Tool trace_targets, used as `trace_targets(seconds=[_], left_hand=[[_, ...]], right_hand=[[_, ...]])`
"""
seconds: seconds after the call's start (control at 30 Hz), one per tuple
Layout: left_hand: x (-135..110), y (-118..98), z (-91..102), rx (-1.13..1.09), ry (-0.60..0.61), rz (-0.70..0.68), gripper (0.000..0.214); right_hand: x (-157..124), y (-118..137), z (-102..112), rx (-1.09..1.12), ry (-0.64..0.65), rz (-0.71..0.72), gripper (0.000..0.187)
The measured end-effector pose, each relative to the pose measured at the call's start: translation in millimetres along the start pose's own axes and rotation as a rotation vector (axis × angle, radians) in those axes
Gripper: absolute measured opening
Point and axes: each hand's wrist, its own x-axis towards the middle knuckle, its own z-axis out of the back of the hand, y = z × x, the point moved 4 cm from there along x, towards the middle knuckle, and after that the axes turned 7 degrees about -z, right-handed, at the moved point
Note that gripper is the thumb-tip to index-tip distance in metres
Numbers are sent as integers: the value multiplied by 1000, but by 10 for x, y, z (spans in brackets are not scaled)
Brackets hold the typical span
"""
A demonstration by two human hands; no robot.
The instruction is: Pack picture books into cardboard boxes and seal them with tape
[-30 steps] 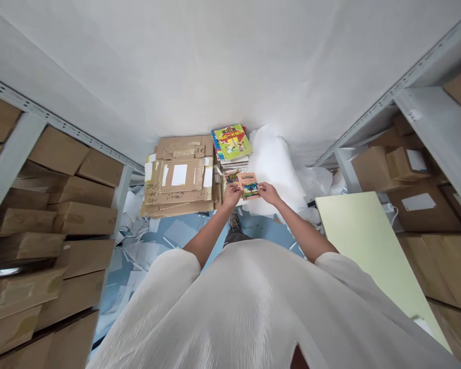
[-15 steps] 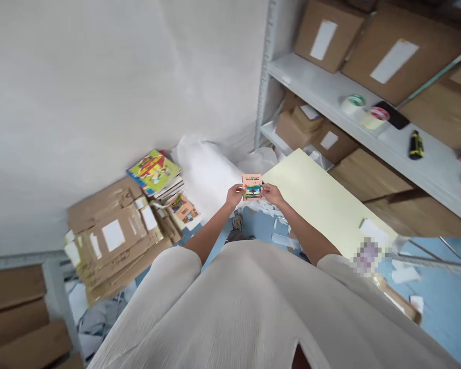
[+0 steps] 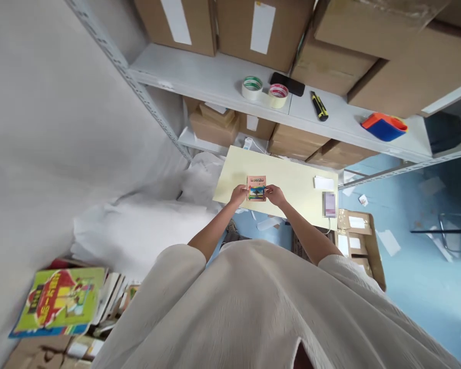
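A small orange booklet (image 3: 256,186) with a picture on its cover is held between both my hands, above a pale yellow table (image 3: 292,177). My left hand (image 3: 238,195) pinches its left edge and my right hand (image 3: 274,195) pinches its right edge. Both hands have their fingers closed on the booklet. My white shirt fills the lower part of the view.
A grey shelf (image 3: 215,77) behind the table carries two tape rolls (image 3: 265,91), a black phone (image 3: 287,83), a yellow utility knife (image 3: 319,106) and an orange-blue item (image 3: 384,126), with cardboard boxes above and below. Colourful books (image 3: 57,300) lie lower left. An open carton (image 3: 359,241) sits on the blue floor.
My view has swung right from the cardboard and book stack to the shelf and yellow table. Both hands kept hold of the booklet, which is now over the table.
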Motion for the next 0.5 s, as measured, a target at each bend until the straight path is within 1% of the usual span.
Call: trace_targets(seconds=[0.1,0.23,0.37,0.5], left_hand=[[226,19,-176,-11,56,87,45],[409,96,-414,26,160,127,44],[501,210,-656,73,218,191,45],[528,223,-923,68,215,209,37]], right_hand=[[90,-114,87,-2,-26,-86,30],[134,-300,135,18,-67,-175,30],[192,-523,172,35,-70,-256,34],[313,-753,251,60,-52,-310,35]])
